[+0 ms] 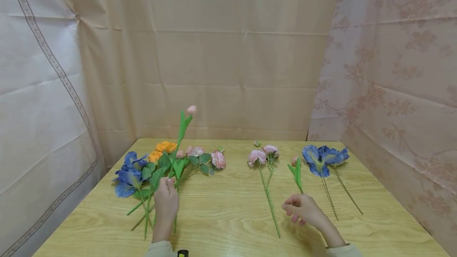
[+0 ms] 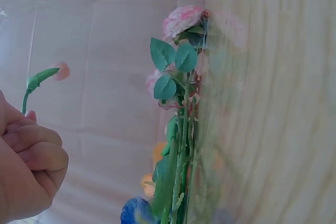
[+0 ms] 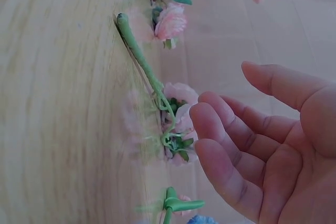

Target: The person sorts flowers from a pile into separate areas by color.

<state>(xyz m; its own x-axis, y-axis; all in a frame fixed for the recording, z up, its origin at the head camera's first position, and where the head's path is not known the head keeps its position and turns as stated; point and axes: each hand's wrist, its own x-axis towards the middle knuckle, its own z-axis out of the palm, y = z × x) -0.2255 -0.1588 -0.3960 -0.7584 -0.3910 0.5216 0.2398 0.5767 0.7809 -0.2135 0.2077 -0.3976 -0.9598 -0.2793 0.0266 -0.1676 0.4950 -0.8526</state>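
My left hand [image 1: 166, 200] pinches the stem of a pink artificial tulip [image 1: 183, 125], raised upright over the left pile of flowers. The left wrist view shows the curled fingers [image 2: 44, 153] with the tulip's bud and leaf beyond them. Over the table on the right, my right hand [image 1: 303, 210] is held with its fingers relaxed and slightly bent, holding nothing. Just beyond it lies another pink tulip [image 1: 298, 174], its lower stem hidden behind the hand. To the left of that hand is a stem of pale pink peonies [image 1: 265, 187], whose cut end shows in the right wrist view.
Blue flowers [image 1: 319, 160] with two thin stems lie at the table's right. The left pile holds blue flowers [image 1: 128, 179], orange flowers [image 1: 166, 146], pink peonies [image 1: 218, 159] and green leaves, stems crossing. Curtains surround the wood-grain table [image 1: 221, 217]. A small black object [image 1: 183, 253] sits at the front edge.
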